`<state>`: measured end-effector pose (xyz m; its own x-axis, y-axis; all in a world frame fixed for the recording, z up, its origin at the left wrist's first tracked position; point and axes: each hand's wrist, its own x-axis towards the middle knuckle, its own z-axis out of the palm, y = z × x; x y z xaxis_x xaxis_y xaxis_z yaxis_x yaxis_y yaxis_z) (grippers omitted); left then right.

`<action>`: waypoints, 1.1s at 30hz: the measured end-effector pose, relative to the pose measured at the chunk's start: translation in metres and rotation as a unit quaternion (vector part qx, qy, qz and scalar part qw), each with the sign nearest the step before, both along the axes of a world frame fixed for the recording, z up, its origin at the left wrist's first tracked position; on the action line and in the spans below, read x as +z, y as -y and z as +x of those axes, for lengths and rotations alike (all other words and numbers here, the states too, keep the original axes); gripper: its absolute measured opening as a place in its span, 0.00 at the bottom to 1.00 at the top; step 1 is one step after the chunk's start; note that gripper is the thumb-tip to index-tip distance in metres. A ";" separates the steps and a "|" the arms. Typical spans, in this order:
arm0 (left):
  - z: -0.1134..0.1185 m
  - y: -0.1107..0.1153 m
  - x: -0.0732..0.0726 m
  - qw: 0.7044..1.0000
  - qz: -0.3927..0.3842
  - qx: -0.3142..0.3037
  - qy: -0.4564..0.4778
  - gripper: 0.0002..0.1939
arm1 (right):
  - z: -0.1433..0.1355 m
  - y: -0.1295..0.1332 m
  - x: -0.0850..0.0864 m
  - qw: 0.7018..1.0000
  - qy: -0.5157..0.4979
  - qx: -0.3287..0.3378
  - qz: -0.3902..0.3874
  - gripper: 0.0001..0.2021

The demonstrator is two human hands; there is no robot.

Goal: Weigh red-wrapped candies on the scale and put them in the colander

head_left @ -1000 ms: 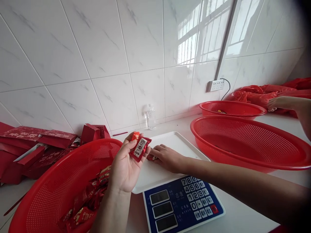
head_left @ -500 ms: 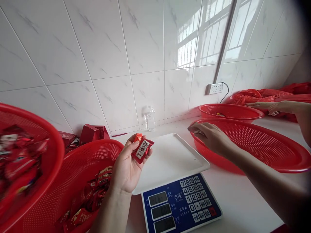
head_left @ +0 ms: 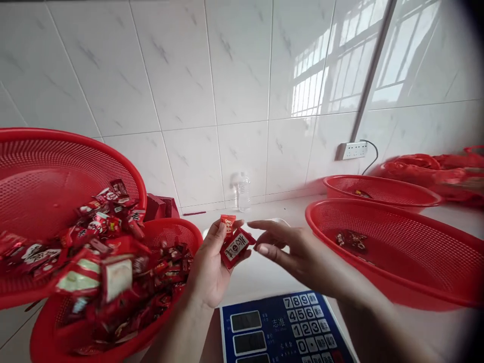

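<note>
My left hand (head_left: 214, 269) is closed around a few small wrapped sweets. One is a dark red packet (head_left: 237, 247) with a white label. Behind it shows an orange-red packet (head_left: 228, 222). My right hand (head_left: 291, 252) reaches in from the right, thumb and index finger apart, with the fingertips right beside the dark red packet's corner. Whether they touch it is hard to tell. Both hands are above a kitchen scale (head_left: 280, 322) with a white pan and a blue keypad panel.
At left, a tilted red basket (head_left: 124, 161) spills sweets (head_left: 117, 277) into a lower red basket (head_left: 185, 229). A large red basket (head_left: 393, 217) on the right holds a few packets. Another basket (head_left: 381, 186), a clear bottle (head_left: 244, 191) and red bags (head_left: 419, 169) are farther back.
My right hand has come from the right basket's rim to the packets in my left hand. The upper left basket has tipped, and sweets are tumbling from it. The view has shifted slightly.
</note>
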<state>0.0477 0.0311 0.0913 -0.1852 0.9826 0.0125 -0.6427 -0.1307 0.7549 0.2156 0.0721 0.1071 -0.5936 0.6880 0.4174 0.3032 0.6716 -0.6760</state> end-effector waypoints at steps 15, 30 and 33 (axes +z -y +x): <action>0.004 -0.002 -0.014 0.974 0.107 0.079 -0.183 0.15 | -0.026 -0.003 -0.011 0.998 -0.062 0.001 0.007 0.04; 0.006 0.007 -0.003 0.968 0.126 0.098 -0.193 0.15 | -0.009 -0.020 0.000 0.866 -0.385 0.108 -0.300 0.09; 0.007 0.011 -0.003 0.966 0.128 0.091 -0.204 0.14 | -0.009 -0.019 0.002 0.843 -0.396 0.121 -0.344 0.08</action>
